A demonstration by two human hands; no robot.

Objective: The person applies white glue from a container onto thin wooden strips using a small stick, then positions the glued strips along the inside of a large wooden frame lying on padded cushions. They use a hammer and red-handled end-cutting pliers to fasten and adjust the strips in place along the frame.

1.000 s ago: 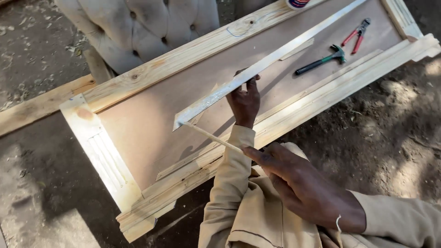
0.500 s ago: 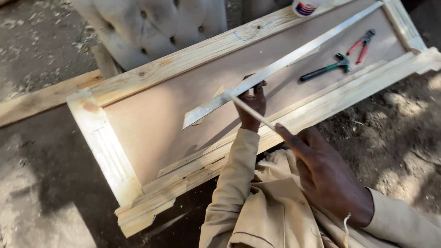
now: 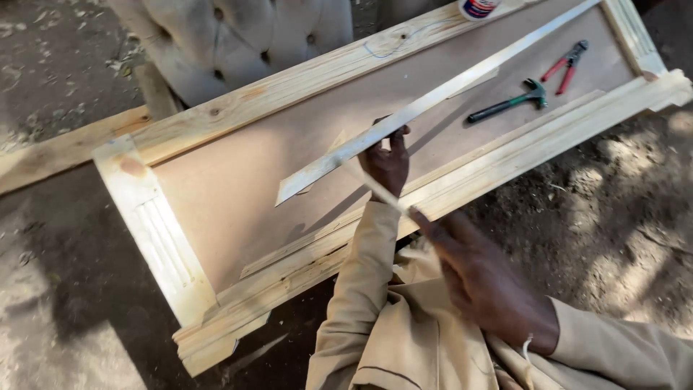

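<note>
So the left hand [image 3: 388, 162] is wrapped around a long thin wood strip [image 3: 433, 101], holding it up off the panel at a slant; the strip runs from near the middle of the board way up toward the far right corner. The right hand [image 3: 480, 278] pinches a short skinny stick [image 3: 375, 186] between the fingertips, and the stick's far end pokes up right against the strip, just beside the left hand's fingers. Both hands are closed on their pieces, nothing loose. Underneath sits a big wooden frame [image 3: 289, 90] with a flat brown board [image 3: 238, 188] inside, lying on bare dirt. Up near the right end of the board there's a hammer [image 3: 509, 102] with a dark handle and red-handled pliers [image 3: 567, 63], well apart from the hands. A grey tufted cushion [image 3: 238, 40] sits behind the frame.
</note>
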